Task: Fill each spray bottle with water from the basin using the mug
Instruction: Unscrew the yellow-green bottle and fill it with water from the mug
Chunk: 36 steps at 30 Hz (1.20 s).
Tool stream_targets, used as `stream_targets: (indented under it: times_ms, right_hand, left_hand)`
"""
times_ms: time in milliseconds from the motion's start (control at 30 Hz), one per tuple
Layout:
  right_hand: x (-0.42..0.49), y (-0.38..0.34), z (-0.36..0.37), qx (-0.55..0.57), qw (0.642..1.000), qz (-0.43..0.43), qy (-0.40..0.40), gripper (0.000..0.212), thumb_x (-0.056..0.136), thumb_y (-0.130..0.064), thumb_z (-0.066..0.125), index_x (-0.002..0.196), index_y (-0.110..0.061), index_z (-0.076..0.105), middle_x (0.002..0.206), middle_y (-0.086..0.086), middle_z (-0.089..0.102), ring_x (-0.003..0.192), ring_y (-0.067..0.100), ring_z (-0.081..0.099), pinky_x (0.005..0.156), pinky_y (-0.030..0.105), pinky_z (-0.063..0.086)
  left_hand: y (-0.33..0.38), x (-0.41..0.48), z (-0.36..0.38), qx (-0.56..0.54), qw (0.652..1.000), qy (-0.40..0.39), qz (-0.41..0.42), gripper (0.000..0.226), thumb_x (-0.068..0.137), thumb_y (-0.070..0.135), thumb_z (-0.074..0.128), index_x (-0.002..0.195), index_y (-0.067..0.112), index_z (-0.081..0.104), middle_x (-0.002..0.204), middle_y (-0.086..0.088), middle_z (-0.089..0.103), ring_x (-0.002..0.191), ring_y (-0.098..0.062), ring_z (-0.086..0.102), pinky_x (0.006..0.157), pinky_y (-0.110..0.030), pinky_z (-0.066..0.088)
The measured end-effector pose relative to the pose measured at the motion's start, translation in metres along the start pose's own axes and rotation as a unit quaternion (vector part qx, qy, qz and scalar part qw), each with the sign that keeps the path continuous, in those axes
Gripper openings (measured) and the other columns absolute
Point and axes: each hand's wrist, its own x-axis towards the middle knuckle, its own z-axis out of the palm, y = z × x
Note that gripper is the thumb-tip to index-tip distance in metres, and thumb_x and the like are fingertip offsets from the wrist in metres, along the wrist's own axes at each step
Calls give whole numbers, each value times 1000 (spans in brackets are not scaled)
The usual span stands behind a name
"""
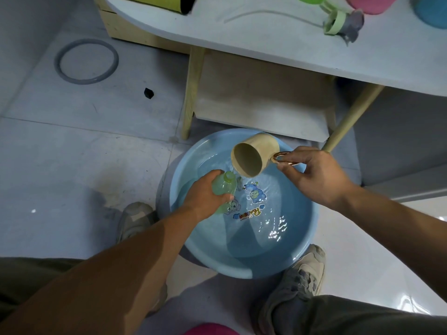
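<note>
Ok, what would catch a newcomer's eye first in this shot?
A blue basin of water sits on the floor, centre frame. Above it the right hand tilts a beige mug by its handle over a green spray bottle gripped by the left hand.

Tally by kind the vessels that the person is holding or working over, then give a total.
basin: 1, holding water
mug: 1, tipped, its handle pinched by the right hand
green bottle: 1, gripped by the left hand over the basin
Total: 3
</note>
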Motion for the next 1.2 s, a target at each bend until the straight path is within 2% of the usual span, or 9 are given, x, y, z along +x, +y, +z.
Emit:
stream_targets:
  times_ms: [167,300,467,600,767,900,1033,1200]
  right_hand:
    - [0,0,-1,-6,1000,-5,3,20,91,-25,67,108,-20,76,93,-13,65,91,5,62,84,13,41]
    - [0,0,-2,-9,1000,-14,6,21,91,-24,68,109,-18,76,94,-13,65,91,-4,54,81,-4,34]
    - [0,1,-2,-26,999,-34,8,20,90,-23,68,108,-17,76,99,-5,71,92,-8,49,82,-6,31]
    - [-1,0,-2,-31,998,-52,12,19,90,-21,68,106,-16,77,100,-2,73,91,-6,51,82,-6,29]
    - [-1,0,-3,-44,997,-64,13,17,90,-22,68,104,-17,77,100,-2,72,94,7,57,82,-2,31]
    - [-1,1,0,-62,994,-85,25,13,89,-18,70,99,-13,77,96,2,73,96,22,62,86,18,38]
    - [-1,5,1,-79,992,-96,24,14,90,-21,69,99,-14,77,97,3,72,99,26,62,89,26,41]
    - [1,8,2,-93,988,-118,25,15,90,-23,68,96,-13,76,94,5,72,95,27,63,88,29,42]
  left_hand:
    - [1,0,-1,0,1000,-4,-1,63,78,33,88,133,33,57,125,9,65,114,-19,62,100,-40,54]
    - [2,-2,-1,4,1000,-6,-2,64,79,31,88,135,32,56,126,8,65,114,-19,61,100,-38,54]
    - [6,-3,-3,5,1000,-7,0,63,81,28,87,136,29,56,123,10,63,110,-15,58,88,-24,45]
    - [8,-4,-2,7,1000,-7,2,62,81,29,87,135,29,57,121,10,63,110,-15,58,89,-25,45]
    - [7,-3,-1,5,1000,-2,1,65,80,29,88,137,28,57,121,12,62,111,-13,58,92,-26,46]
    - [7,-3,0,5,1000,2,3,61,79,29,88,133,29,59,119,11,65,111,-15,60,97,-33,52]
    - [6,-2,0,5,1000,0,3,59,79,30,88,130,30,59,118,9,67,109,-17,62,96,-35,53]
    - [6,-2,0,6,1000,-2,-3,62,79,31,88,133,31,58,122,8,66,111,-18,61,96,-34,53]
